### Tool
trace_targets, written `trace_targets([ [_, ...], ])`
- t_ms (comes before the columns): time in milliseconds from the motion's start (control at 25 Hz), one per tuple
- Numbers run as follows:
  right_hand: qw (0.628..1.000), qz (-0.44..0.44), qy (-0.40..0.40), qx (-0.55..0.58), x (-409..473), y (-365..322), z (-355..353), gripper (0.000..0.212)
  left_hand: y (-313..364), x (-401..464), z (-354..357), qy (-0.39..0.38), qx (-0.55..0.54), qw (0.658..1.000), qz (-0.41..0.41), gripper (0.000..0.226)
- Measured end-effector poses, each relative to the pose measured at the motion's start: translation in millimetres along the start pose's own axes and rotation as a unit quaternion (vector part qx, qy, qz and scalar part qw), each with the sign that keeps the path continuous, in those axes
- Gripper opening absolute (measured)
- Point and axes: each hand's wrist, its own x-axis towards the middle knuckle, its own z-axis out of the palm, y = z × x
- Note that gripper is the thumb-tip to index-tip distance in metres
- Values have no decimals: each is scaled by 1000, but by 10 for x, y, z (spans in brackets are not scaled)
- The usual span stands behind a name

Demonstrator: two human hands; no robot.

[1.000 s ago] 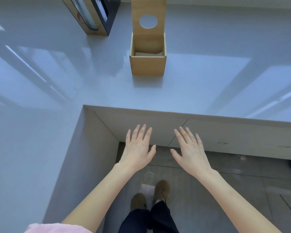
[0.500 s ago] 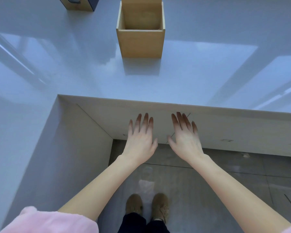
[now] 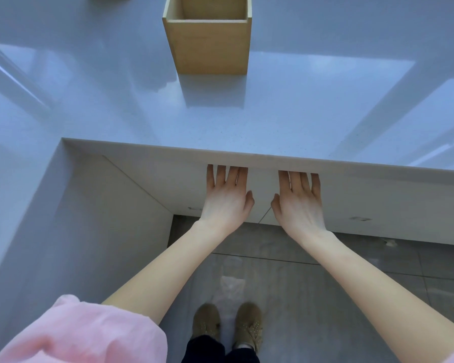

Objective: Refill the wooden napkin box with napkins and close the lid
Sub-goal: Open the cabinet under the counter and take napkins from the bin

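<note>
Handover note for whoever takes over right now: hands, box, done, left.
Left hand: open, empty, palm down, fingertips hidden under the counter edge.
Right hand: same, beside it.
Box: on the counter, straight ahead of the hands, top open; lid and contents out of view.
Napkins: none in view.
Done: box open.
Left: fetch napkins, fill the box, close the lid.

We see a napkin box (image 3: pixel 207 45) of pale, smooth, matt wood on a glossy, finely speckled, stone-like desk (image 3: pixel 286 111) that mirrors the light. The sleeve (image 3: pixel 71 334) is soft pink cloth, the shoes (image 3: pixel 227 323) look like tan suede, and the floor (image 3: pixel 312 292) is smooth grey tile.
</note>
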Motion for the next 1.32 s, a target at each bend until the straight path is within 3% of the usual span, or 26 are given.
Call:
trace_targets([
  [320, 998, 60, 3, 8, -75, -215, 6, 66, 96, -43, 15, 28, -15, 998, -54, 60],
  [520, 986, 68, 38, 145, -374, -216, -191, 43, 50, -469, 12, 83, -73, 993, -43, 52],
  [680, 959, 64, -26, 276, -860, -397, -377, 34, -42, -928, -25, 94, -94, 990, -49, 37],
  [840, 928, 81, -60, 358, -1218, -642, -448, 34, -82, -1311, -108, 65, -174, 976, -111, 34],
  [1320, 881, 59, -174, 436, -1660, -1230, -649, 39, -270, -1931, -317, 44, -308, 920, -238, 27],
])
